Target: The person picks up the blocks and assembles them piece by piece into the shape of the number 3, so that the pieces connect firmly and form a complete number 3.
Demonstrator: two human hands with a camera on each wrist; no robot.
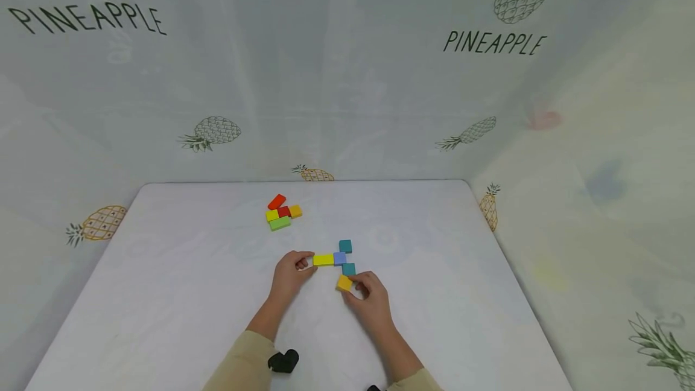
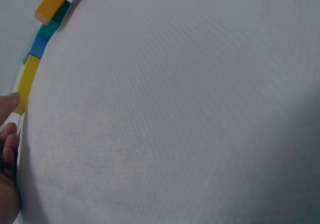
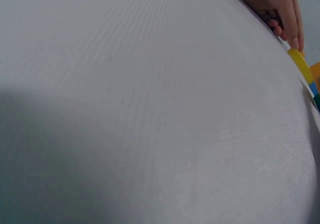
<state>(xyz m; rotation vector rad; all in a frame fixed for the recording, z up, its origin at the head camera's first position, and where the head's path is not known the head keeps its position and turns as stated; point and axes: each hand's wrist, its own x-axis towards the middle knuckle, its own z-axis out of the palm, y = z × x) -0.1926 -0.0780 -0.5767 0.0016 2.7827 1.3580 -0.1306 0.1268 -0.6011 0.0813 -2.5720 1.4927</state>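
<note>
In the head view my left hand (image 1: 289, 273) pinches the left end of a long yellow block (image 1: 323, 260) between thumb and forefinger. The yellow block's right end meets a blue block (image 1: 339, 259). One teal block (image 1: 345, 246) is above the blue one, and another teal block (image 1: 349, 269) is below it. My right hand (image 1: 371, 299) holds an orange-yellow block (image 1: 344, 283) between thumb and fingertips, right at the lower teal block. The left wrist view shows this orange block (image 2: 52, 5) tilted over the teal one.
Farther back on the white table (image 1: 206, 294) lies a cluster: a red-orange block (image 1: 277, 201), a red block (image 1: 284, 212), a yellow block (image 1: 272, 216), an orange block (image 1: 295, 211) and a green block (image 1: 280, 223). A black heart-shaped piece (image 1: 284, 361) shows by the left sleeve.
</note>
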